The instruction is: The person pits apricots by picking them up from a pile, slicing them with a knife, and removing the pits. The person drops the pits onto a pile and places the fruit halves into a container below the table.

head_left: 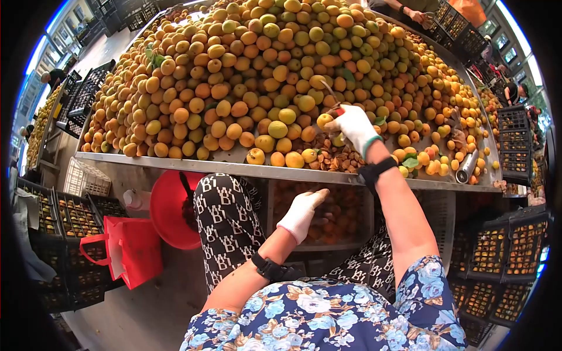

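Observation:
My right hand (354, 128), in a white glove, is closed round a thin curved tool (329, 90) that looks like a knife. It is over the front of the big apricot heap (234, 76), and its fingertips are by a yellow apricot (324, 120). Small brown pits or pieces (336, 157) lie just below it on the metal table. My left hand (300, 215), also gloved, is lower, in front of the table edge, above a crate of orange fruit (342, 225). Its fingers are stretched out and nothing shows in them.
The metal table edge (234, 167) crosses in front of me. A red basin (170, 210) and a red bag (132, 251) are at the left. Black crates of fruit (492, 245) are stacked at the right. A metal cylinder (466, 168) lies on the table. Another person's hand (417, 16) is beyond.

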A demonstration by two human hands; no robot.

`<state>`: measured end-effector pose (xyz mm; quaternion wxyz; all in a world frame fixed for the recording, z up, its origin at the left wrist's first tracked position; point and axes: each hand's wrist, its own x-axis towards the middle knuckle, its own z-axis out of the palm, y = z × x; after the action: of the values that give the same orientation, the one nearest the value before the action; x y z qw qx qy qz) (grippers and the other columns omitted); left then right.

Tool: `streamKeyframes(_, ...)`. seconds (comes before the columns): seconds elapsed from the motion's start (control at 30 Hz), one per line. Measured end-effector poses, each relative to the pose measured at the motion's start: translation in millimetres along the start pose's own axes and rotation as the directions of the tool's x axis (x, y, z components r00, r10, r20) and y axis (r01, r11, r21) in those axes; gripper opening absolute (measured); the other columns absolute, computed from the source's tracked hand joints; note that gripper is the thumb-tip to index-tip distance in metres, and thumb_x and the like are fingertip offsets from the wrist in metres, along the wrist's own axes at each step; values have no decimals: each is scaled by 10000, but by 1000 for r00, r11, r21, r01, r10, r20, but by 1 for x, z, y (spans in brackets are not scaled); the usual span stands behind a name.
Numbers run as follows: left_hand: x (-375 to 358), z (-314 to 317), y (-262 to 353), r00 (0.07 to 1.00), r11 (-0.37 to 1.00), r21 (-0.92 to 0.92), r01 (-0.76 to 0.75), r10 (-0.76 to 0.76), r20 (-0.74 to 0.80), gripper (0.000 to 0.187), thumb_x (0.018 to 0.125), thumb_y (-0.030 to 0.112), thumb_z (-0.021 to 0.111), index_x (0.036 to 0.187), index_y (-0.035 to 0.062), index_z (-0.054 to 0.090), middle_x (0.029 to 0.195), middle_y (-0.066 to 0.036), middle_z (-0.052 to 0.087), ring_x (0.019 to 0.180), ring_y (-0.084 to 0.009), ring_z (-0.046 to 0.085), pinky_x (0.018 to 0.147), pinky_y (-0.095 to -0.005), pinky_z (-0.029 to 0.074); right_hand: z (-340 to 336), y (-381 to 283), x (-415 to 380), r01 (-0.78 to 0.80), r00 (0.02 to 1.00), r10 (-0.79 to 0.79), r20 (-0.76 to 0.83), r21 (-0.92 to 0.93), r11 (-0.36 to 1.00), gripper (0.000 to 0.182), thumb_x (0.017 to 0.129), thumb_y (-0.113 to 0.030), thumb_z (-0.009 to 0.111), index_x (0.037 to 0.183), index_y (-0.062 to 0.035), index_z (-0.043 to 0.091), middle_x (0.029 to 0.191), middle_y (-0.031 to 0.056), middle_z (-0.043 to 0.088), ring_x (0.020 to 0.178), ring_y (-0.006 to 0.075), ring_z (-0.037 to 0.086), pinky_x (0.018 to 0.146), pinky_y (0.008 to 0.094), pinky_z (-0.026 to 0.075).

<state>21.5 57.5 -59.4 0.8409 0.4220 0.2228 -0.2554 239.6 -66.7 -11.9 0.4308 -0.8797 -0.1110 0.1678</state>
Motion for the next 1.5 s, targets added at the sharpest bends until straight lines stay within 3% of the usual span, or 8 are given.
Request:
streamKeyframes(0.03, -3, 1, 4, 999, 1000, 1, -15, 15, 28, 328, 1005, 322, 597, 1149, 29, 614, 1077, -84, 653, 843, -196, 654, 707, -330, 568, -13, -17, -24, -113, 992, 91, 89, 288, 951, 253, 855, -148, 709, 1084, -42, 696, 782, 138, 725, 550, 162, 657, 456, 279, 463)
streamKeyframes(0.1, -15, 4, 16, 995, 999, 5, -40, 39, 86, 333, 1003, 329, 606, 1139, 25, 612, 1052, -94, 648, 837, -202, 653, 703, -332, 563, -25, -40, -66, -145, 988, 96, 122, 514, 846, 332, 827, -69, 735, 1152, -37, 674, 773, 84, 714, 511, 51, 570, 414, 186, 374)
streamKeyframes(0.33, -45, 33, 48, 845, 868, -326, -375, 465, 266, 638, 928, 309, 714, 1441, 46, 441, 1330, -168, 560, 1180, -286, 594, 979, -440, 509, -24, -65, -177, -241, 952, 89, 292, 541, 806, 398, 788, -132, 779, 1158, -25, 680, 735, -13, 657, 482, 36, 496, 444, 192, 379)
streamKeyframes(0.53, -43, 13, 39, 859, 883, -335, -330, 428, 280, 722, 853, 186, 790, 1456, 32, 424, 1345, -129, 564, 1227, -262, 569, 1057, -403, 474, -8, -43, -224, -78, 997, 60, 50, 557, 827, 426, 944, -297, 713, 1231, -5, 592, 834, 2, 646, 587, 57, 566, 474, 192, 428)
streamKeyframes(0.67, -46, 14, 44, 822, 852, -351, -387, 492, 288, 731, 844, 184, 799, 1456, 39, 425, 1337, -135, 561, 1188, -246, 583, 1041, -386, 483, -2, -37, -262, -77, 992, -2, 128, 604, 793, 373, 1019, -333, 599, 1146, 16, 571, 978, 43, 640, 717, 84, 644, 505, 183, 501)
streamKeyframes(0.9, -47, 20, 40, 809, 885, -330, -329, 444, 385, 701, 850, 215, 799, 1416, -1, 447, 1280, -156, 592, 1150, -262, 609, 1009, -395, 500, 9, -31, -284, -125, 987, 21, 160, 678, 724, 419, 1012, -391, 592, 1119, 14, 579, 729, 26, 604, 651, 93, 648, 476, 185, 488)
streamKeyframes(1.33, -54, 46, 30, 827, 924, -247, -291, 373, 420, 671, 916, 342, 732, 1403, 3, 419, 1209, -182, 618, 1185, -340, 598, 1050, -467, 450, 22, -28, -277, -128, 992, 92, 89, 652, 747, 333, 1023, -306, 595, 1161, -3, 610, 840, 8, 653, 483, 41, 520, 400, 193, 420)
streamKeyframes(1.5, -47, 48, 25, 864, 925, -191, -328, 375, 336, 574, 957, 378, 675, 1340, 13, 454, 1145, -161, 637, 1120, -306, 611, 1021, -436, 474, 37, -22, -260, 32, 996, 20, -84, 574, 818, 291, 1019, -273, 607, 1137, -7, 615, 801, 6, 639, 508, 33, 491, 418, 217, 412)
